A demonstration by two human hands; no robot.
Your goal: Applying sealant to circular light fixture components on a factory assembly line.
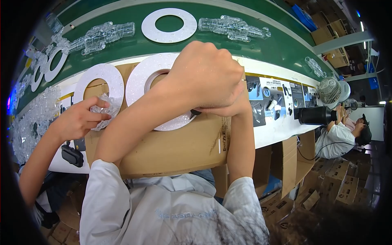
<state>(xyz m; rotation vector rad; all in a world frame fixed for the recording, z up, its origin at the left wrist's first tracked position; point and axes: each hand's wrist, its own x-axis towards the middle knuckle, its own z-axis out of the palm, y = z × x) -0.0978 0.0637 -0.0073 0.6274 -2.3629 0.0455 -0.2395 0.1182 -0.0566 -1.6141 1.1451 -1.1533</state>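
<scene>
My left arm crosses in front of me, and my left hand [206, 73] is curled into a fist with its fingertips hidden. My right hand [228, 108] lies just beneath it, fingers pointing left around a small black part [196, 112], mostly covered. Both hands are over the right side of a large white speckled ring [136, 87], which rests on a brown cardboard box [183, 151]. Beside it is a smaller white ring [83, 87]. A co-worker's hand [77, 120] at the left pinches crumpled clear plastic [105, 107] over that ring.
Along the green belt [281, 53] behind lie another white ring [147, 25] and clear plastic-wrapped items [102, 36]. Printed packaging sheets [271, 104], a black cylinder [314, 116] and a fan [329, 90] stand to the right. A black case [72, 155] is near the left edge.
</scene>
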